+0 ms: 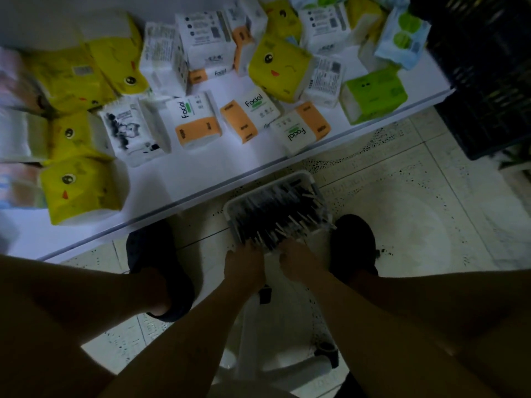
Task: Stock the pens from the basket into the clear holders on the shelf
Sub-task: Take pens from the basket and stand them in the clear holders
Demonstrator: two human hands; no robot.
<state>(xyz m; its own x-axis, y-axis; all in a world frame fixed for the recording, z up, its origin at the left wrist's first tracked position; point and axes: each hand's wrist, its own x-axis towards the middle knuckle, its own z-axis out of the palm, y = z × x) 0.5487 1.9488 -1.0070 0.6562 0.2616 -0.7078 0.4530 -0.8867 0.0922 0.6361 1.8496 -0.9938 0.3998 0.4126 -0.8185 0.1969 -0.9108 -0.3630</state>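
Down on the tiled floor, a white basket sits between the person's two dark shoes, its far side tucked just under the front edge of the white shelf. The basket is packed with pens, dark-bodied with pale ends, lying roughly parallel and pointing toward the person; several pale tips stick out over the near rim. Both bare forearms reach down to that near rim. The left grip has its fingertips among the pen ends at the basket's near left corner, and the right grip meets the pens just beside it, at the near middle. The light is dim and the fingers are seen from behind, so I cannot tell whether either grip is closed on pens or merely touching them. The left shoe stands apart from the basket, its toe under the shelf edge; the right shoe is just beside the basket's near right corner. On the shelf lie many tissue packs, yellow ones with cartoon faces, white-and-orange ones marked "Facial", and a green one, scattered at mixed angles. A black crate stands at the shelf's right end.
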